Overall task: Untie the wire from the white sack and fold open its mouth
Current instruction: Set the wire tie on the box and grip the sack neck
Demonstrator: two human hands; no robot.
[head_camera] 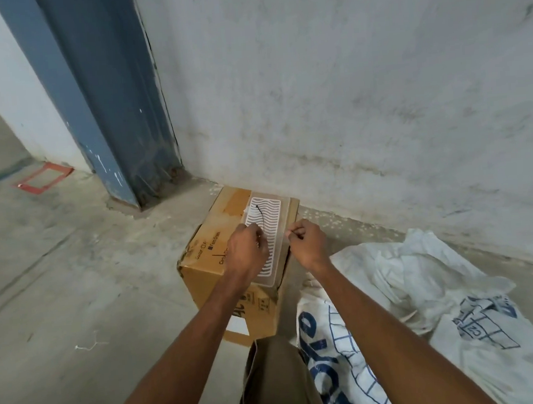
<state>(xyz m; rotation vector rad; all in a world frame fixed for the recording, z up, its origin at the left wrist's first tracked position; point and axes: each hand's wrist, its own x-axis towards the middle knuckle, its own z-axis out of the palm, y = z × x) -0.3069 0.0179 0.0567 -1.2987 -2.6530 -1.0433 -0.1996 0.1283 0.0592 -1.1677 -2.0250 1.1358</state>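
a thin dark wire (261,216) curls up from the pinching fingers of the left hand (246,250), over a white slotted grille (269,233) lying on a cardboard box (206,259). just beside it, the right hand (307,241) is curled, seemingly pinching something pale and too small to identify. the white sack (422,285) lies crumpled on the floor, below and right of that hand.

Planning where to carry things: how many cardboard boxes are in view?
1. The cardboard box stands on the floor by the wall, left of the white sack, under both hands. Others may lie outside the frame.
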